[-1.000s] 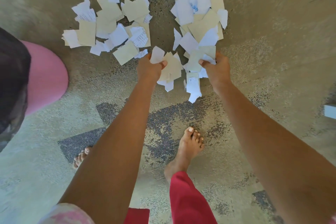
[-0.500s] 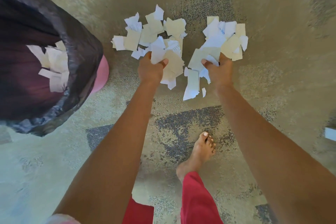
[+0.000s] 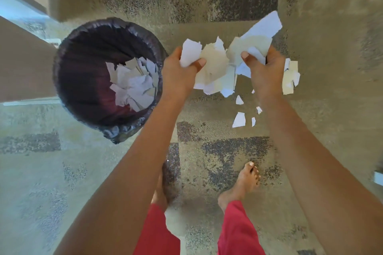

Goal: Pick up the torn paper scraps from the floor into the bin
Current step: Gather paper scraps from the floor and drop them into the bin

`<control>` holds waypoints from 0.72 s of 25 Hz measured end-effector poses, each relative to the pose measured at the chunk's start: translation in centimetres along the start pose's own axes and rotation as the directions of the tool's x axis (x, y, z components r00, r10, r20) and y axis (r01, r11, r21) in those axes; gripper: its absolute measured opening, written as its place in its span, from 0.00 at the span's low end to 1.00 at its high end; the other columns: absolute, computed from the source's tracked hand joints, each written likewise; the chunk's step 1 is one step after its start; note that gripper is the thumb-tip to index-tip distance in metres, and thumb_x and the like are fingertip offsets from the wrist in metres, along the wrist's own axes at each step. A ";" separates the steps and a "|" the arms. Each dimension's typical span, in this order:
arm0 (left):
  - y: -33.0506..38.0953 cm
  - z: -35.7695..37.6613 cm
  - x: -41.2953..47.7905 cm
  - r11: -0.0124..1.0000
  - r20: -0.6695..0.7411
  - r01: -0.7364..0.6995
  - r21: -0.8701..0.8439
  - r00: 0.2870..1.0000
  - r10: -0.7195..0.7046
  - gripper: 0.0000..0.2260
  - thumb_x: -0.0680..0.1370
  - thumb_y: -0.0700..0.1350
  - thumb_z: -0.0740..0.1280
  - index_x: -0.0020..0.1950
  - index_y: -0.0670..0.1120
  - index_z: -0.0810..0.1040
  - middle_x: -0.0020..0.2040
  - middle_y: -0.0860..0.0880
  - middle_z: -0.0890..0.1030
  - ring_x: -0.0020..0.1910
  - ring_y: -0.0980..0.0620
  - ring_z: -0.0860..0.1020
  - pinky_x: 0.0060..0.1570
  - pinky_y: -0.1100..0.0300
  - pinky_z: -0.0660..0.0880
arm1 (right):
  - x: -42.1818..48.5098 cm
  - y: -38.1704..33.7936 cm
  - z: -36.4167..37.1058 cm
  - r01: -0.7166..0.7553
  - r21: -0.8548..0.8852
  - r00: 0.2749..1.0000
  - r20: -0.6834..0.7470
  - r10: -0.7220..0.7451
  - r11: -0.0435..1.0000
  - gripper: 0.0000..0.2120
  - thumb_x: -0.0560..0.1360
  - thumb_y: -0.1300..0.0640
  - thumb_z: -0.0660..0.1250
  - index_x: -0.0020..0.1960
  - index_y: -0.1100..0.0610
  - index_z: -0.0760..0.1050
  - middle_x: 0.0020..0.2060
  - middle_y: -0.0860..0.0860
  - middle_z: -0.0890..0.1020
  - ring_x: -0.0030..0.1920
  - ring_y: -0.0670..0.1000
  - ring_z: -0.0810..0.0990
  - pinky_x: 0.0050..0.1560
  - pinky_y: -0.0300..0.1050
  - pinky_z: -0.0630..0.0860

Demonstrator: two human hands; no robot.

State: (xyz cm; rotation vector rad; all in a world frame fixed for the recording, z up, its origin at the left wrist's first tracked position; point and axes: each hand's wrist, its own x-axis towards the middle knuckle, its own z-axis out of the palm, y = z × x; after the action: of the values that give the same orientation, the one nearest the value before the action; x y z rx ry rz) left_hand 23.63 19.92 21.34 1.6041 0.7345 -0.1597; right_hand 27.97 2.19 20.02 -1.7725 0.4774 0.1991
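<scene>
- One round bin (image 3: 68,72) stands on the floor left of the hands. It is lined with a black plastic bag (image 3: 122,130) folded over its rim. A heap of torn paper scraps (image 3: 132,85) lies at its bottom, toward the right-hand wall.
- The left hand (image 3: 178,70) grips a bunch of white and cream scraps (image 3: 213,66), thumb pressed across the top piece. The hand is just beside the bin's right rim, and its bunch hangs over the carpet, not over the opening.
- The right hand (image 3: 265,70) grips a second bunch (image 3: 259,31), with its fingers curled round it. One long white piece sticks up and away.
- Counted: one bin, two hands and two held bunches (they overlap in the middle, so single pieces cannot be counted).
- About five small loose pieces (image 3: 239,120) show below the right hand. Whether they lie on the carpet or hang in the air cannot be told.
- A few more scraps (image 3: 290,76) show just right of the right wrist, partly hidden behind it.
- The floor is a mottled beige and grey carpet (image 3: 228,161).
- There are two bare feet. The right foot (image 3: 242,184) is in plain view, and the left foot (image 3: 159,192) is mostly hidden behind the left forearm.
- Red trouser legs (image 3: 238,230) fill the bottom edge.
- The left forearm crosses the bin's lower right rim and hides that part.
- A beige panel (image 3: 20,64) stands left of the bin.
</scene>
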 end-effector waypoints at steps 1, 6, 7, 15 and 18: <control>1.3 -1.1 -0.4 1.000 -0.002 -0.025 -0.011 1.000 0.025 0.19 0.70 0.45 0.73 0.60 0.45 0.78 0.52 0.49 0.83 0.53 0.48 0.81 0.54 0.43 0.79 | -0.5 -1.9 0.7 0.034 0.016 0.999 0.014 -0.034 0.999 0.14 0.72 0.62 0.71 0.56 0.62 0.78 0.48 0.52 0.83 0.49 0.48 0.82 0.54 0.44 0.79; 5.5 -8.0 -1.2 0.988 -0.090 -0.135 -0.075 0.988 0.129 0.15 0.73 0.41 0.73 0.58 0.43 0.78 0.51 0.47 0.83 0.52 0.47 0.82 0.53 0.45 0.79 | -3.3 -9.6 5.5 0.159 0.123 0.979 0.108 -0.173 0.980 0.12 0.72 0.65 0.70 0.54 0.57 0.78 0.48 0.50 0.84 0.52 0.50 0.83 0.56 0.49 0.80; 5.9 -9.6 -1.2 0.987 -0.120 -0.145 -0.073 0.983 0.136 0.14 0.73 0.41 0.73 0.58 0.44 0.78 0.50 0.48 0.83 0.52 0.48 0.82 0.53 0.46 0.80 | -3.9 -10.6 6.7 0.167 0.141 0.975 0.126 -0.185 0.976 0.12 0.73 0.66 0.70 0.54 0.56 0.77 0.47 0.48 0.84 0.51 0.47 0.83 0.56 0.48 0.80; 2.0 -19.9 -0.4 0.994 -0.353 -0.107 -0.008 0.931 0.097 0.12 0.72 0.44 0.73 0.54 0.50 0.78 0.50 0.50 0.84 0.52 0.48 0.82 0.52 0.47 0.80 | -8.3 -10.8 16.8 0.176 0.145 0.935 0.285 -0.212 0.974 0.14 0.74 0.65 0.70 0.59 0.65 0.77 0.52 0.58 0.83 0.54 0.53 0.82 0.56 0.49 0.80; -0.7 -20.6 -0.3 0.998 -0.394 -0.043 0.042 0.917 0.056 0.09 0.73 0.43 0.73 0.51 0.50 0.77 0.47 0.51 0.82 0.50 0.49 0.81 0.48 0.52 0.81 | -9.2 -8.1 19.4 0.159 0.025 0.933 0.322 -0.159 0.987 0.14 0.73 0.62 0.71 0.58 0.64 0.77 0.49 0.55 0.83 0.50 0.49 0.81 0.52 0.45 0.79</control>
State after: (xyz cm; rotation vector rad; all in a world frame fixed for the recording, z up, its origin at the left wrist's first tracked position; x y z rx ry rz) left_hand 16.65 39.03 24.79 1.7058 1.0033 0.1986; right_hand 25.38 24.23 25.74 -1.7282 0.0959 0.3689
